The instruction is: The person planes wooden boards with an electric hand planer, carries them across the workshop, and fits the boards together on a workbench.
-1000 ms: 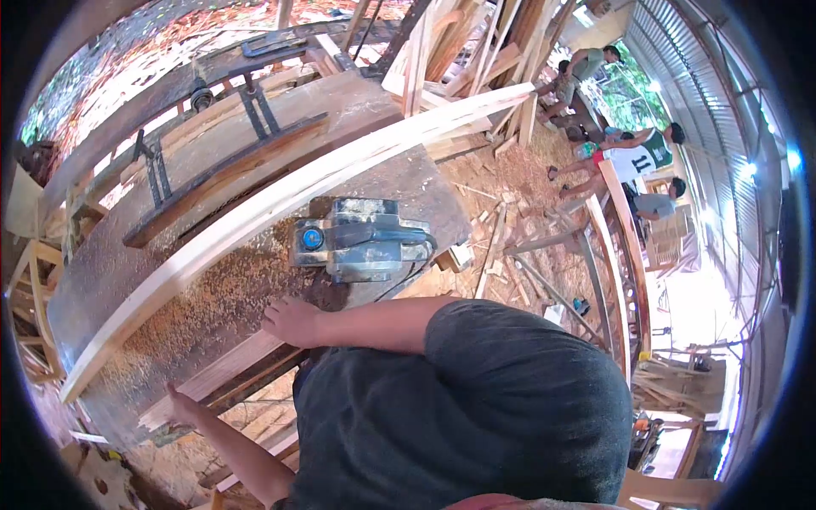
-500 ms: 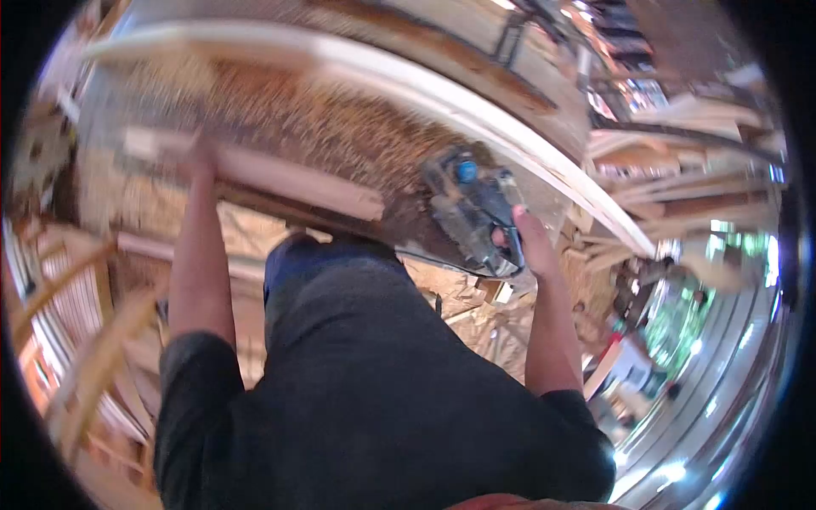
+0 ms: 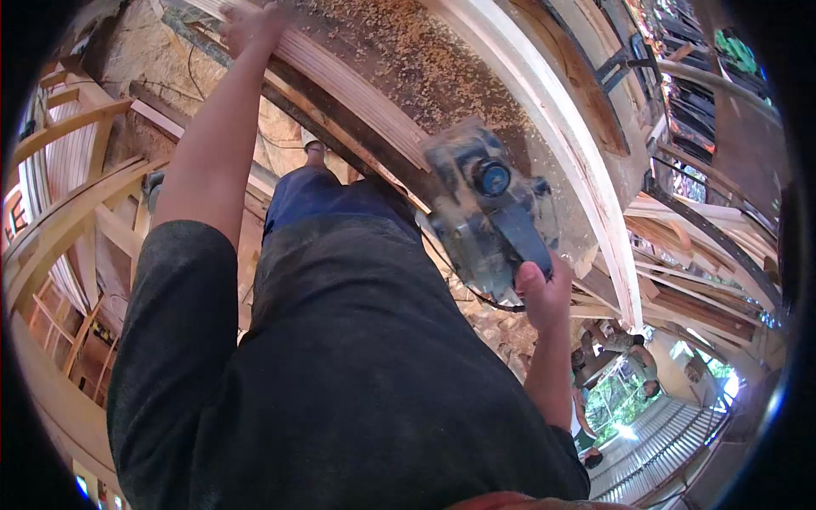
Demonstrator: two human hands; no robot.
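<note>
My right hand [image 3: 548, 293] is wrapped around the rear handle of an electric hand planer [image 3: 472, 191], a dusty power tool with a round blue-topped knob at its front. The planer's front is at the near right end of a pale wooden board [image 3: 357, 89]; whether its sole touches the wood is hidden. At the upper left, my left hand [image 3: 251, 30] grips the board farther along its length, with slight blur on the fingers. The board lies along the near edge of a workbench [image 3: 552, 140].
Wood shavings [image 3: 416, 51] cover the bench. A long curved pale timber [image 3: 578, 140] runs along its far side. Stacked lumber [image 3: 705, 272] stands at right, and wooden frames [image 3: 76, 187] at left. A power cord [image 3: 489, 302] hangs below the planer. Other people [image 3: 642, 370] are in the right background.
The planer has come from beside the board to its right end, still in my right hand. My left hand stays on the board. The whole view has turned and the blur has lessened.
</note>
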